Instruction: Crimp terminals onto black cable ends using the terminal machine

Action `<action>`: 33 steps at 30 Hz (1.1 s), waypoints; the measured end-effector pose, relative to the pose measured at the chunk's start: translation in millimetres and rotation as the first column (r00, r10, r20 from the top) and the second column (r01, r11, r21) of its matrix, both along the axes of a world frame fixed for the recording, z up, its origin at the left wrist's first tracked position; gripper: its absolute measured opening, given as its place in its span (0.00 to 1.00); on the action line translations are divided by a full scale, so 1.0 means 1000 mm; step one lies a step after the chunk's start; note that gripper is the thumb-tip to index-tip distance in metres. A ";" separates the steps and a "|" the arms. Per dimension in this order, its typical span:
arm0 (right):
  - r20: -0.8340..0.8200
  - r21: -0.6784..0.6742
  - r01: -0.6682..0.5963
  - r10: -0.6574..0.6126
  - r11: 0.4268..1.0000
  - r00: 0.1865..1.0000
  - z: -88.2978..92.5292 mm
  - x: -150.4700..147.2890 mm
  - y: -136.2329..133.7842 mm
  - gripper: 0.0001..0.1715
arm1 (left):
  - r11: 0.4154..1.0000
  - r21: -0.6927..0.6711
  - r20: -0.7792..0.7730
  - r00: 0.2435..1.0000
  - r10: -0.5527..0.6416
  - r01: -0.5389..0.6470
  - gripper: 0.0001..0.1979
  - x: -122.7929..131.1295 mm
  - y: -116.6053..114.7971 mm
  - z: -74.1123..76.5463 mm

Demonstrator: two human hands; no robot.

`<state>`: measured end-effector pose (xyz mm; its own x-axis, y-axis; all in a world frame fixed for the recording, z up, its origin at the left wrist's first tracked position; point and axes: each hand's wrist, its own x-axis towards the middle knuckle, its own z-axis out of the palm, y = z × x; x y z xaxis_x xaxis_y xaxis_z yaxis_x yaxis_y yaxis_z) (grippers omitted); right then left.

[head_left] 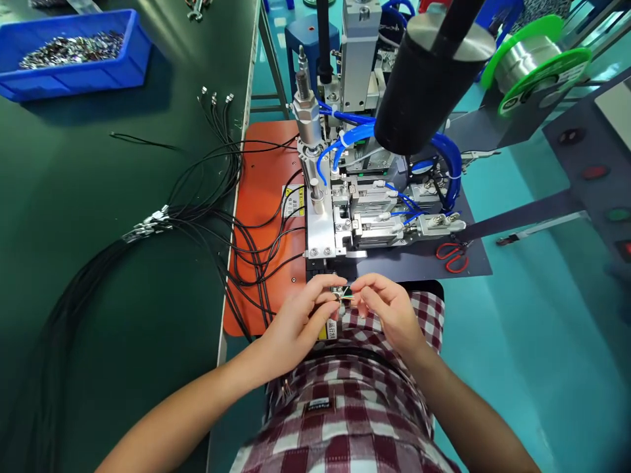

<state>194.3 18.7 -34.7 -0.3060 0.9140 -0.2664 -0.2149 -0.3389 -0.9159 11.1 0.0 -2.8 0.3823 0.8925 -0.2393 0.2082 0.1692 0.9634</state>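
Thin coloured wires [347, 297] show between my two hands, just in front of the machine's front end. My left hand [300, 323] is closed, thumb against fingers, on the end of a black cable from which these wires come out. At the wires' tips, the curled fingers of my right hand [390, 310] pinch in from the other side. Part of the wires is hidden by the fingertips. Directly beyond my hands stands a metal machine [321, 240] with slides and blue air hoses [357, 135]. Several black cables [269, 263] run across its orange base plate [254, 174].
On the green table [148, 341] lies a thick cable bundle [91, 282] with metal connectors [154, 222]. A blue bin [106, 75] of small metal parts stands far left. Red-handled scissors [453, 256], a black cylinder [419, 85] and a green wire spool [530, 59] are to the right.
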 end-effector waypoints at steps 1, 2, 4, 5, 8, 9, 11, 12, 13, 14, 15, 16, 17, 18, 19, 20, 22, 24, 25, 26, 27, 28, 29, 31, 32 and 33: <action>-0.051 -0.029 -0.007 0.005 1.000 0.999 -0.002 0.000 0.001 0.09 | 0.999 -0.033 0.037 0.999 0.020 -0.019 0.15 0.001 0.001 -0.001; -0.091 -0.052 -0.015 0.010 0.999 0.996 -0.003 0.000 0.002 0.10 | 0.998 -0.059 0.068 0.997 0.036 -0.032 0.15 0.001 0.002 -0.001; -0.150 -0.083 -0.026 0.013 0.996 0.989 -0.007 -0.003 0.002 0.12 | 0.993 -0.105 0.119 0.991 0.057 -0.044 0.16 0.000 0.003 -0.002; -0.166 -0.091 -0.025 0.010 0.996 0.986 -0.009 -0.004 0.001 0.13 | 0.991 -0.124 0.139 0.988 0.064 -0.047 0.16 0.000 0.004 -0.003; -0.160 -0.089 -0.014 -0.001 0.996 0.987 -0.013 -0.010 0.000 0.13 | 0.987 -0.159 0.182 0.981 0.069 -0.040 0.16 -0.001 0.004 -0.003; -0.152 -0.083 -0.013 0.000 0.996 0.988 -0.014 -0.012 0.000 0.12 | 0.986 -0.164 0.194 0.978 0.071 -0.039 0.16 -0.002 0.004 -0.003; -0.138 -0.065 -0.012 0.003 0.998 0.990 -0.013 -0.013 0.001 0.11 | 0.984 -0.172 0.214 0.974 0.078 -0.041 0.17 -0.002 0.004 -0.003; -0.131 -0.053 -0.009 0.002 0.999 0.991 -0.012 -0.014 0.001 0.11 | 0.984 -0.175 0.223 0.971 0.084 -0.045 0.16 -0.002 0.003 -0.004; -0.118 -0.037 -0.006 0.001 0.999 0.993 -0.011 -0.014 0.001 0.11 | 0.983 -0.177 0.230 0.969 0.092 -0.051 0.16 -0.002 0.003 -0.005; -0.102 -0.018 0.000 -0.002 1.000 0.995 -0.010 -0.015 0.000 0.10 | 0.982 -0.177 0.234 0.967 0.099 -0.058 0.16 -0.002 0.002 -0.006; -0.080 0.002 0.010 -0.010 1.000 0.997 -0.009 -0.016 -0.001 0.09 | 0.983 -0.173 0.234 0.966 0.108 -0.068 0.16 -0.002 0.002 -0.007; -0.057 0.022 0.021 -0.019 1.000 0.998 -0.009 -0.018 -0.003 0.09 | 0.983 -0.164 0.229 0.966 0.117 -0.080 0.16 -0.002 0.001 -0.008; -0.032 0.043 0.028 -0.027 0.999 0.999 -0.008 -0.019 -0.006 0.08 | 0.984 -0.150 0.222 0.967 0.125 -0.093 0.16 -0.002 0.000 -0.009; -0.008 0.062 0.033 -0.033 0.998 0.999 -0.009 -0.021 -0.009 0.08 | 0.986 -0.132 0.215 0.968 0.131 -0.105 0.15 -0.002 0.000 -0.010; 0.014 0.079 0.037 -0.039 0.996 0.999 -0.009 -0.022 -0.011 0.08 | 0.987 -0.117 0.210 0.968 0.136 -0.113 0.15 -0.002 0.000 -0.010; 0.034 0.095 0.042 -0.045 0.995 0.998 -0.010 -0.024 -0.013 0.08 | 0.987 -0.105 0.206 0.969 0.138 -0.118 0.15 -0.002 0.000 -0.010; 0.070 0.125 0.046 -0.055 0.991 0.996 -0.011 -0.025 -0.015 0.08 | 0.987 -0.099 0.201 0.969 0.146 -0.129 0.14 -0.002 0.001 -0.008; 0.109 0.158 0.039 -0.057 0.987 0.992 -0.010 -0.023 -0.014 0.07 | 0.983 -0.121 0.202 0.966 0.162 -0.140 0.13 -0.001 0.003 -0.005; 0.128 0.176 0.028 -0.051 0.984 0.990 -0.010 -0.022 -0.013 0.07 | 0.979 -0.143 0.210 0.962 0.176 -0.148 0.12 0.000 0.004 -0.003; 0.147 0.195 0.014 -0.043 0.981 0.988 -0.009 -0.021 -0.012 0.07 | 0.972 -0.174 0.223 0.955 0.196 -0.159 0.11 0.000 0.005 -0.001; 0.165 0.215 0.001 -0.037 0.977 0.986 -0.009 -0.020 -0.012 0.06 | 0.962 -0.211 0.242 0.945 0.221 -0.171 0.09 0.001 0.005 -0.001; 0.181 0.233 -0.008 -0.035 0.972 0.983 -0.008 -0.019 -0.012 0.06 | 0.951 -0.246 0.261 0.932 0.250 -0.187 0.08 0.002 0.005 -0.001; 0.194 0.245 -0.013 -0.036 0.969 0.980 -0.008 -0.019 -0.012 0.06 | 0.939 -0.275 0.277 0.918 0.285 -0.208 0.08 0.003 0.005 -0.001; 0.209 0.238 -0.010 -0.042 0.971 0.977 -0.009 -0.020 -0.013 0.06 | 0.916 -0.320 0.294 0.893 0.340 -0.243 0.09 0.005 0.003 -0.005; 0.211 0.223 -0.002 -0.046 0.975 0.976 -0.009 -0.021 -0.015 0.07 | 0.908 -0.335 0.296 0.887 0.354 -0.251 0.09 0.005 0.002 -0.007; 0.212 0.205 0.007 -0.051 0.979 0.976 -0.010 -0.022 -0.016 0.07 | 0.903 -0.349 0.294 0.885 0.361 -0.252 0.09 0.006 0.001 -0.009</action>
